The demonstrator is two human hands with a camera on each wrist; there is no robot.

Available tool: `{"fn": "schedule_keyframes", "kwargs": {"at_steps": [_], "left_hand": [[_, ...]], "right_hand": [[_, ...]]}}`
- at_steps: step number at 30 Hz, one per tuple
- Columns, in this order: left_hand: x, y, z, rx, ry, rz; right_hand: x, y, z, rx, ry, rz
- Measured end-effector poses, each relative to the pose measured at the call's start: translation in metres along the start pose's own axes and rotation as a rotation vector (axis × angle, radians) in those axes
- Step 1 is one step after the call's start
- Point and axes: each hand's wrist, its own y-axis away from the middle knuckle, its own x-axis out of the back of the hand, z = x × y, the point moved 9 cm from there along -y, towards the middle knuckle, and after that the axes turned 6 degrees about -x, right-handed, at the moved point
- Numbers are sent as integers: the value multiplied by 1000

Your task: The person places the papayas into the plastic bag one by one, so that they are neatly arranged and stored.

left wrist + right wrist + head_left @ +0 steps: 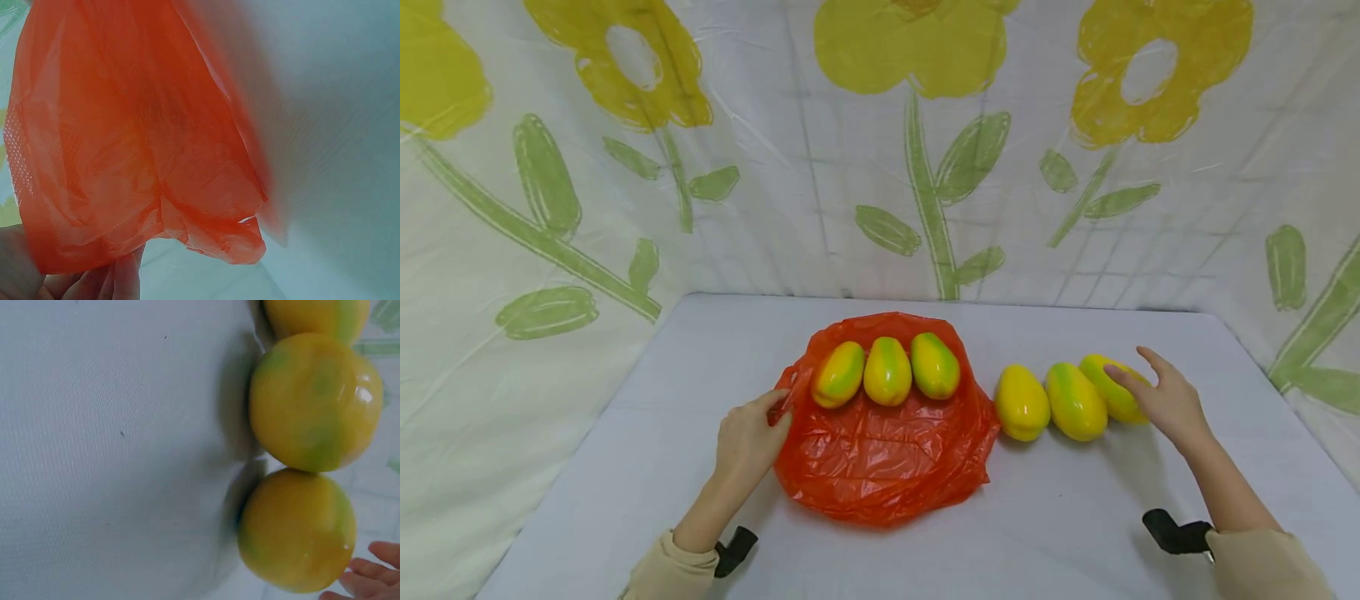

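A red plastic bag (887, 458) lies spread on the table, its mouth open. Three yellow-green papayas (887, 372) sit in a row at its far side. My left hand (748, 437) pinches the bag's left rim; in the left wrist view the fingers (127, 275) show below the red film (125, 137). To the right of the bag, a left papaya (1022, 403), a middle papaya (1077, 402) and a right papaya (1108, 385) lie side by side. At the right papaya my right hand (1168, 404) spreads its thumb and fingers, holding nothing; whether it touches the fruit, I cannot tell.
The white table (1037, 533) ends at a cloth backdrop (760, 208) painted with yellow flowers. A black wrist mount (1176, 533) sits at the right sleeve, and another black mount (736, 550) at the left.
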Motion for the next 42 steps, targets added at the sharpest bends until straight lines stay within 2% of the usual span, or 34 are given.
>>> {"fn": "schedule_keyframes", "kwargs": {"at_steps": [11,18,22,29,42], "left_hand": [[0,-1,1,-7,-1,-2],[0,-1,0,3,1,-9],[1,-1,0,4,-2,-11],[0,-1,-1,12,1,-18],[1,0,1,7,9,-17]], "right_hand": [[-4,-21,27,-120,-27,-30],[-5,-30,30,-90,-44,32],[-9,-34,31,-69,-36,35],[-16,-37,33,-40,-2,2],[-21,-35,41,-93,6,-94]]}}
